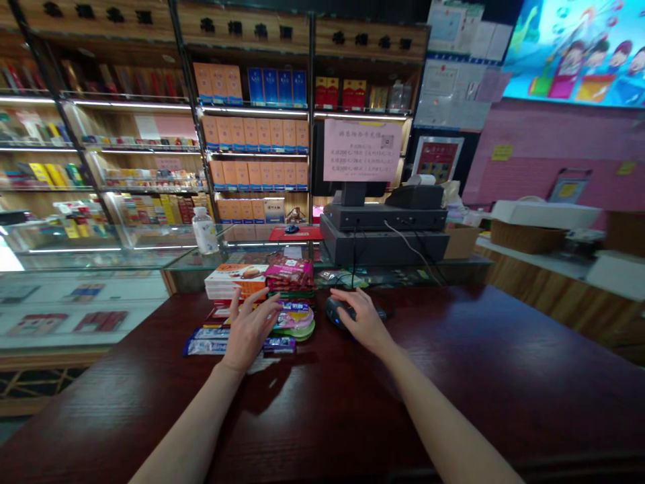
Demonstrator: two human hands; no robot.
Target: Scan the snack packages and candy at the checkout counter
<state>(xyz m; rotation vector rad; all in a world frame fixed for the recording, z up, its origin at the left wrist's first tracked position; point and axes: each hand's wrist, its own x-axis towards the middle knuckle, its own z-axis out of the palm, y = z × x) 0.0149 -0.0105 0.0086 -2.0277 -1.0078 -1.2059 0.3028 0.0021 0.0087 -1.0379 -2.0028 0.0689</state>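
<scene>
My left hand lies with fingers spread over a pile of snack packets on the dark red wooden counter, touching the purple and green wrappers. Blue and purple candy bars lie flat just left of that hand. Behind them stand stacked orange and white boxes and a maroon packet. My right hand rests on a dark computer mouse, fingers curved over it.
A cash register with its screen back and a pink notice stands behind the counter. A clear bottle sits on the glass display case at left. Shelves of boxed goods fill the back wall.
</scene>
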